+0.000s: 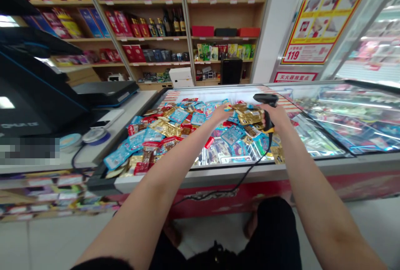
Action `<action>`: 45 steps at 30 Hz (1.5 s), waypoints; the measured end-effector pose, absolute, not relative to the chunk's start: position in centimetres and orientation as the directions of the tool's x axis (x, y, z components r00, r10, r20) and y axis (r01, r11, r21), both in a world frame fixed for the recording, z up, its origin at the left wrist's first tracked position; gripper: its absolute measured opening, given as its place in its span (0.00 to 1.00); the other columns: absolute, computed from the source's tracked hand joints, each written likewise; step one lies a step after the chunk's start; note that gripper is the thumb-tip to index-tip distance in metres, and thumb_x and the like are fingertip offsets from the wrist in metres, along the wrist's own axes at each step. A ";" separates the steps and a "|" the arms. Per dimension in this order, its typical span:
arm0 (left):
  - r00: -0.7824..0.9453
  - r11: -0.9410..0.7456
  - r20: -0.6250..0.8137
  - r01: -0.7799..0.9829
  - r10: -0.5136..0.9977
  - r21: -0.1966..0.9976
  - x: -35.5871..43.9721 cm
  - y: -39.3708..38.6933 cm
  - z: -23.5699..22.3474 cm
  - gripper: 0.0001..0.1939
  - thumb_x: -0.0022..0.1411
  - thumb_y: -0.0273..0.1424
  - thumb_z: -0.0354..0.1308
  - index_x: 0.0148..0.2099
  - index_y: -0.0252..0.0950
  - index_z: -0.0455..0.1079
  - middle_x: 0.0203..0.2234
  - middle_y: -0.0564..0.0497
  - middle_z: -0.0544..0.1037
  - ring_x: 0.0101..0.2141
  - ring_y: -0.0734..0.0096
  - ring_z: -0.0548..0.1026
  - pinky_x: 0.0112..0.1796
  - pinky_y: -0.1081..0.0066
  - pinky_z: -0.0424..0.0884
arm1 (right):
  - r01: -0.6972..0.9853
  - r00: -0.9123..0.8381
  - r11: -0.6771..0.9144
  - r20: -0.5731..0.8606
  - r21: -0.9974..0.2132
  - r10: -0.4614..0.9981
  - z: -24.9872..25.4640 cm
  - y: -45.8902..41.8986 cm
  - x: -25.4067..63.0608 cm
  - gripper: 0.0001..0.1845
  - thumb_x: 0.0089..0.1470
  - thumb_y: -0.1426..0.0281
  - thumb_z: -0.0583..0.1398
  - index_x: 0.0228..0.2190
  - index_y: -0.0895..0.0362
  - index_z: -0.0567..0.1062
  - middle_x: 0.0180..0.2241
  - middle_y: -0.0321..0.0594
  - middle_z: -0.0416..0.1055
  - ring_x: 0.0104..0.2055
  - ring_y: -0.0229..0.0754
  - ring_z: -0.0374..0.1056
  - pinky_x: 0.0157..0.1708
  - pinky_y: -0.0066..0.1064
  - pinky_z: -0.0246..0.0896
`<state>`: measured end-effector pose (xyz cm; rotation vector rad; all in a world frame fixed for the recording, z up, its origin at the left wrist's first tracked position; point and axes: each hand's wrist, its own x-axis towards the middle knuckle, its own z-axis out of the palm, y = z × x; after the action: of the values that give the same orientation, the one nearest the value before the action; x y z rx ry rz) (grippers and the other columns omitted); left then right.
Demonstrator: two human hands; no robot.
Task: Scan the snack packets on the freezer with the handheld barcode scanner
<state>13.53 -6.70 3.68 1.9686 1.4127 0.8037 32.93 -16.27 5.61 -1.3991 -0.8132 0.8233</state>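
Both hands over a bright packet heap, scanner in my right.
From where I steer, the chest freezer (193,174) spans the view; on its glass top, mostly toward my left, small blue, gold and red packets (167,128) lie loosely overlapped, shiny and crinkled. Over their right side, the black handheld scanner (265,98) stands roughly upright, yellow low on its grip, its dark cord (250,171) looping down past the front edge. Both my arms stretch forward: my left hand (222,112) reaches low to the heap's far side, its finger opening and any hold unclear to me; my right hand (275,115) has its fingers curled closed round the scanner's grip.
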 end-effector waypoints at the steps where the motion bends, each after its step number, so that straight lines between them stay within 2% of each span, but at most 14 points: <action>1: 0.250 -0.265 0.131 0.638 0.959 0.723 12.8 -6.5 3.7 0.25 0.59 0.32 0.62 0.58 0.33 0.73 0.57 0.42 0.77 0.55 0.59 0.75 0.52 0.71 0.68 | -0.016 0.485 0.006 -0.002 -1.000 0.875 5.7 -16.2 32.4 0.09 0.52 0.71 0.65 0.25 0.56 0.70 0.15 0.34 0.66 0.12 0.37 0.60 0.10 0.28 0.57; 6: 0.186 -0.237 0.147 0.760 0.971 0.606 8.0 -4.9 3.9 0.25 0.62 0.33 0.59 0.61 0.31 0.71 0.58 0.41 0.75 0.56 0.61 0.74 0.54 0.73 0.67 | -0.021 0.413 -0.020 -0.027 -1.000 0.910 6.4 -15.5 29.0 0.12 0.55 0.71 0.63 0.23 0.56 0.67 0.14 0.34 0.65 0.11 0.36 0.59 0.10 0.28 0.55; 10: 0.118 -0.218 0.225 0.839 0.967 0.498 2.9 -3.7 4.2 0.22 0.61 0.33 0.59 0.56 0.32 0.74 0.54 0.41 0.78 0.55 0.58 0.75 0.53 0.70 0.67 | 0.030 0.333 -0.033 -0.021 -0.999 0.943 6.9 -14.6 25.6 0.14 0.57 0.71 0.62 0.21 0.56 0.67 0.13 0.34 0.65 0.11 0.36 0.58 0.09 0.28 0.54; 14: -0.019 -0.095 0.272 0.911 0.962 0.401 -1.8 -3.5 4.5 0.19 0.61 0.32 0.58 0.53 0.32 0.76 0.50 0.38 0.80 0.52 0.52 0.77 0.51 0.66 0.70 | 0.041 0.241 -0.050 -0.039 -0.998 0.970 6.8 -13.4 22.0 0.13 0.57 0.70 0.62 0.22 0.55 0.66 0.13 0.34 0.64 0.11 0.37 0.58 0.10 0.28 0.55; 17: -0.087 -0.006 0.268 0.945 0.959 0.327 -4.4 -3.6 4.4 0.21 0.61 0.35 0.59 0.54 0.30 0.75 0.51 0.36 0.79 0.52 0.50 0.76 0.49 0.64 0.71 | 0.072 0.184 -0.082 -0.068 -0.994 0.981 6.2 -12.6 19.2 0.14 0.57 0.70 0.62 0.23 0.55 0.66 0.13 0.33 0.63 0.11 0.37 0.58 0.11 0.28 0.55; 22: -0.065 0.008 0.252 0.975 0.966 0.221 -6.3 -3.7 3.4 0.28 0.62 0.47 0.57 0.53 0.28 0.75 0.49 0.33 0.79 0.52 0.47 0.76 0.51 0.62 0.71 | 0.094 0.084 -0.128 -0.120 -0.987 0.989 5.1 -11.6 14.8 0.14 0.57 0.69 0.63 0.23 0.55 0.66 0.14 0.33 0.65 0.12 0.36 0.60 0.12 0.27 0.55; 28: -0.028 -0.002 0.263 0.993 0.964 0.116 -6.2 -3.6 2.3 0.33 0.56 0.47 0.65 0.55 0.28 0.74 0.55 0.31 0.75 0.57 0.45 0.71 0.55 0.61 0.69 | 0.078 -0.001 -0.185 -0.186 -0.980 0.983 4.3 -11.1 11.5 0.15 0.60 0.67 0.61 0.23 0.56 0.67 0.14 0.34 0.65 0.12 0.37 0.60 0.11 0.29 0.57; 32: -0.097 0.064 0.201 0.984 0.975 0.165 -6.0 -2.9 2.4 0.35 0.51 0.46 0.69 0.56 0.28 0.73 0.54 0.31 0.75 0.56 0.46 0.73 0.53 0.62 0.71 | 0.058 -0.004 -0.195 -0.196 -0.979 0.981 4.0 -11.2 11.1 0.15 0.61 0.68 0.60 0.23 0.56 0.67 0.14 0.34 0.65 0.12 0.37 0.60 0.11 0.29 0.57; 35: -0.104 0.066 0.154 0.970 0.983 0.236 -6.0 -2.7 2.8 0.28 0.52 0.40 0.69 0.52 0.30 0.75 0.50 0.34 0.79 0.52 0.49 0.76 0.49 0.65 0.72 | 0.051 -0.002 -0.201 -0.201 -0.978 0.980 4.0 -11.3 11.3 0.14 0.62 0.68 0.60 0.24 0.56 0.68 0.14 0.34 0.65 0.13 0.37 0.60 0.11 0.28 0.56; 40: -0.111 0.006 0.216 0.900 0.970 0.436 -6.3 -2.8 3.0 0.10 0.53 0.28 0.63 0.40 0.34 0.77 0.40 0.41 0.82 0.45 0.54 0.79 0.44 0.67 0.72 | 0.004 -0.009 -0.211 -0.211 -0.977 0.977 4.5 -11.7 11.9 0.13 0.61 0.67 0.61 0.25 0.55 0.68 0.14 0.33 0.65 0.12 0.37 0.60 0.12 0.28 0.57; 42: -0.144 -0.015 0.251 0.841 0.957 0.541 -6.3 -2.8 2.8 0.08 0.52 0.27 0.62 0.38 0.35 0.76 0.37 0.45 0.82 0.42 0.57 0.79 0.42 0.69 0.73 | -0.033 -0.004 -0.215 -0.215 -0.976 0.977 4.9 -11.9 12.1 0.12 0.61 0.67 0.61 0.26 0.55 0.68 0.15 0.33 0.65 0.12 0.37 0.60 0.11 0.28 0.57; 45: -0.214 -0.041 0.278 0.719 0.937 0.694 -6.0 -2.7 2.5 0.10 0.53 0.27 0.62 0.41 0.35 0.74 0.36 0.49 0.81 0.37 0.65 0.79 0.39 0.70 0.74 | -0.119 0.005 -0.224 -0.226 -0.967 0.974 5.7 -12.1 12.3 0.12 0.62 0.66 0.61 0.28 0.55 0.68 0.16 0.33 0.66 0.12 0.36 0.60 0.12 0.27 0.58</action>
<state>-6.01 -2.72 2.53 1.7632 1.9562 1.1091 12.27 -12.06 5.66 -1.2910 -0.9910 1.4135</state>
